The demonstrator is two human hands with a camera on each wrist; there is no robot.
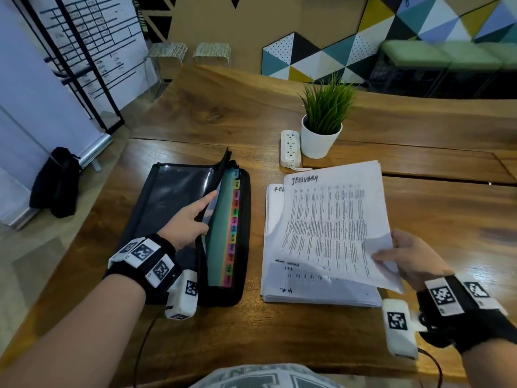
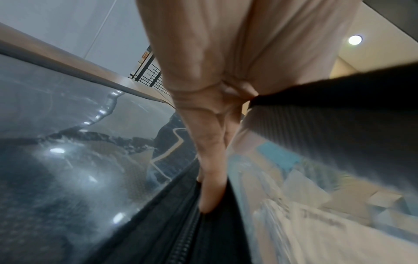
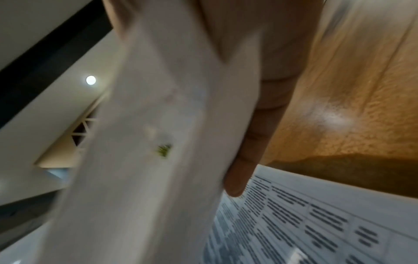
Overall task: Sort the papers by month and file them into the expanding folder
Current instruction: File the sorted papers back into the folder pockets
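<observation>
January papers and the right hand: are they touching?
Touching. The head view shows the right hand pinching the January papers at their near right corner.

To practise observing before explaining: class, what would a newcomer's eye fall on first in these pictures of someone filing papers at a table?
First, the sheet headed JANUARY, lifted by the right hand above the paper stack right of centre. Next, the black expanding folder lying open on the left, its coloured month tabs in a row, the left hand reaching into it. Behind, a potted plant.
</observation>
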